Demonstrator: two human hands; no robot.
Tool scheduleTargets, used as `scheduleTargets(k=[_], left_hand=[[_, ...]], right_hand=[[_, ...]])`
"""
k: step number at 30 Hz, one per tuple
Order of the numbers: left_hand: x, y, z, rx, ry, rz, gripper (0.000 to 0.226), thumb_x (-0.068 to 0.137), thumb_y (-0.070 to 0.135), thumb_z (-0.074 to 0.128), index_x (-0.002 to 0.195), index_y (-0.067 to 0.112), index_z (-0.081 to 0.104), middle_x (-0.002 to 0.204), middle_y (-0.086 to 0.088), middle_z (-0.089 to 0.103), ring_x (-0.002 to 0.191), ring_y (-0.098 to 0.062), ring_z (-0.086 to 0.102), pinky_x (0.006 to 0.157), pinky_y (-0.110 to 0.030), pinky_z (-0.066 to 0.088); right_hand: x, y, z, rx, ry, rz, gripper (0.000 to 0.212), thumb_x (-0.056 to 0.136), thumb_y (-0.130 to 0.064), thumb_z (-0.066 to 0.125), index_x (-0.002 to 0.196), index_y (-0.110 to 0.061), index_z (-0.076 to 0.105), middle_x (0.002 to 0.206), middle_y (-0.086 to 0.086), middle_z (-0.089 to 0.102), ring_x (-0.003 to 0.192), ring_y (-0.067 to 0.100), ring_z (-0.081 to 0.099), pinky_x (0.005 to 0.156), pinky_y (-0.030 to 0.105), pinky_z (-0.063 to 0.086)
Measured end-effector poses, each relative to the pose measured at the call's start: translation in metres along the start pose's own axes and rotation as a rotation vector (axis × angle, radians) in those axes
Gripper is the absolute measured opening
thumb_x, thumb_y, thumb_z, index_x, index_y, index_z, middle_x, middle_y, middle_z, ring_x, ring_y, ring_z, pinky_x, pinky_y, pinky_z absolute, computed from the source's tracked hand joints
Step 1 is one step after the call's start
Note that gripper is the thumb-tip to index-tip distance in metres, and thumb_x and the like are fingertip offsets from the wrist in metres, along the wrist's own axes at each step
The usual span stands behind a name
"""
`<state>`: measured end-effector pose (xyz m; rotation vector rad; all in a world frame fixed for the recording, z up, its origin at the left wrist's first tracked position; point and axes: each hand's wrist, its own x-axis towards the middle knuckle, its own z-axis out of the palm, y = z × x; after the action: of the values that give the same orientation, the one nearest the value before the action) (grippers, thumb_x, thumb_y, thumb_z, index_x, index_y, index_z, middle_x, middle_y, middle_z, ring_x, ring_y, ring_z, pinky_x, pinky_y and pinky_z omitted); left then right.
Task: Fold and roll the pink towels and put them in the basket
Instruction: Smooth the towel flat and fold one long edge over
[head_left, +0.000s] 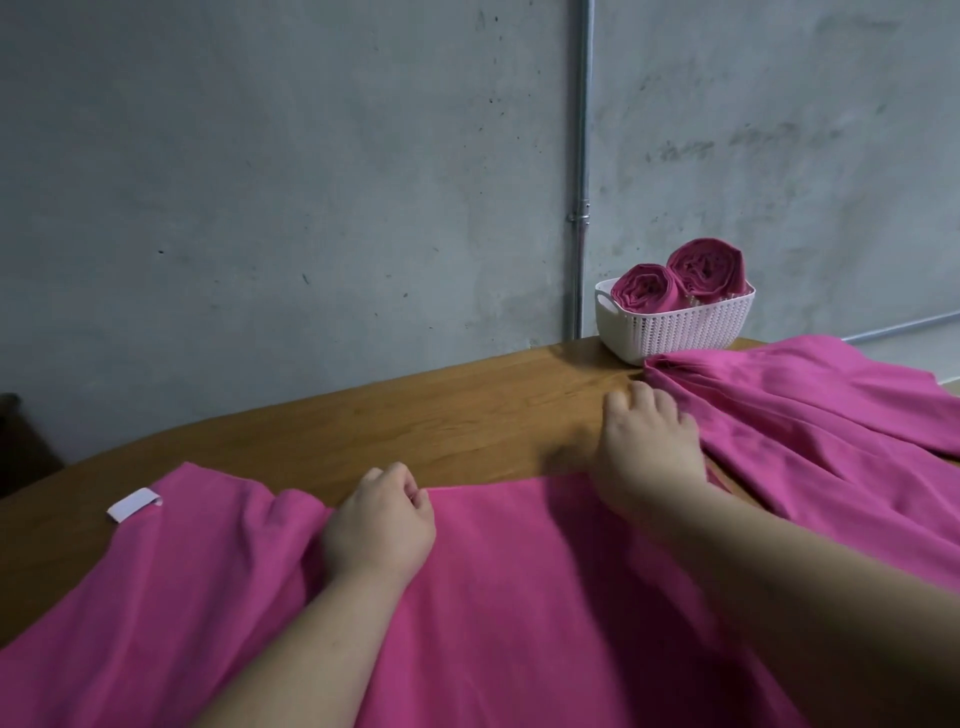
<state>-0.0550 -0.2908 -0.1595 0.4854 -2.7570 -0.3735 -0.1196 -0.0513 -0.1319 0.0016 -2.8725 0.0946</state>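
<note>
Head view: at 1 o'clock a white basket (675, 332) holds two rolled towels (647, 291) side by side. A spread pink towel (519, 597) covers the near tabletop (415, 410), its white tag (134, 504) at 9 o'clock, unreadable. The left grip (379, 519) pinches that towel's far edge. The right grip (649, 441) curls beside a second towel (831, 415); I cannot tell whether it holds anything.

1. Dim, flat indoor light, no glare.
2. The right hand (649, 441) casts a soft, blurry shadow to its left on the table (415, 415), so light comes from the right.
3. Wide-angle distortion bows the table's far edge.
4. Focus is soft overall; the towel (519, 597) shows smeared weave, and the near forearms (311, 649) look blurred.
</note>
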Motion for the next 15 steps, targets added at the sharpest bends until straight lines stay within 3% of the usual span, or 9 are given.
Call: scheduleTargets(k=[3, 6, 8, 12, 15], left_hand=[[0.002, 0.000, 0.000, -0.027, 0.014, -0.010, 0.019, 0.095, 0.040, 0.053, 0.082, 0.026, 0.055, 0.093, 0.010, 0.054, 0.083, -0.017, 0.060, 0.064, -0.030, 0.048], [0.003, -0.001, 0.001, -0.056, 0.038, -0.029, 0.015, 0.093, 0.039, 0.056, 0.083, 0.028, 0.058, 0.095, 0.009, 0.059, 0.090, -0.019, 0.063, 0.069, -0.031, 0.048], [0.004, -0.002, 0.001, -0.076, 0.041, -0.030, 0.015, 0.092, 0.039, 0.058, 0.082, 0.028, 0.058, 0.095, 0.010, 0.060, 0.091, -0.018, 0.064, 0.068, -0.030, 0.047], [0.008, -0.005, -0.001, -0.113, -0.003, -0.041, 0.012, 0.090, 0.039, 0.059, 0.083, 0.029, 0.058, 0.095, 0.012, 0.062, 0.089, -0.015, 0.063, 0.067, -0.027, 0.043], [0.005, -0.014, -0.007, -0.312, -0.046, -0.030, 0.011, 0.087, 0.036, 0.066, 0.081, 0.030, 0.059, 0.092, 0.012, 0.065, 0.084, -0.008, 0.062, 0.070, -0.025, 0.047]], right_hand=[[-0.015, -0.068, -0.003, 0.177, -0.042, -0.220, 0.049, 0.093, -0.033, 0.044, 0.139, -0.016, 0.042, 0.157, 0.015, 0.029, 0.148, 0.035, 0.019, 0.118, 0.052, 0.023], [-0.026, -0.112, 0.003, 0.258, -0.255, -0.273, 0.062, 0.094, -0.030, 0.040, 0.152, -0.012, 0.026, 0.168, 0.014, 0.003, 0.155, 0.032, -0.009, 0.124, 0.054, 0.003], [-0.027, -0.116, 0.018, 0.279, -0.352, -0.216, 0.061, 0.097, -0.031, 0.033, 0.154, -0.012, 0.024, 0.168, 0.015, 0.001, 0.155, 0.033, -0.010, 0.124, 0.053, 0.001], [-0.027, -0.115, 0.039, 0.236, -0.348, -0.229, 0.059, 0.100, -0.037, 0.021, 0.156, -0.017, 0.023, 0.169, 0.012, 0.005, 0.155, 0.030, -0.005, 0.123, 0.055, 0.000], [-0.027, -0.117, 0.039, 0.208, -0.351, -0.240, 0.062, 0.100, -0.041, 0.019, 0.158, -0.020, 0.017, 0.169, 0.011, 0.003, 0.155, 0.029, -0.005, 0.122, 0.058, -0.002]])
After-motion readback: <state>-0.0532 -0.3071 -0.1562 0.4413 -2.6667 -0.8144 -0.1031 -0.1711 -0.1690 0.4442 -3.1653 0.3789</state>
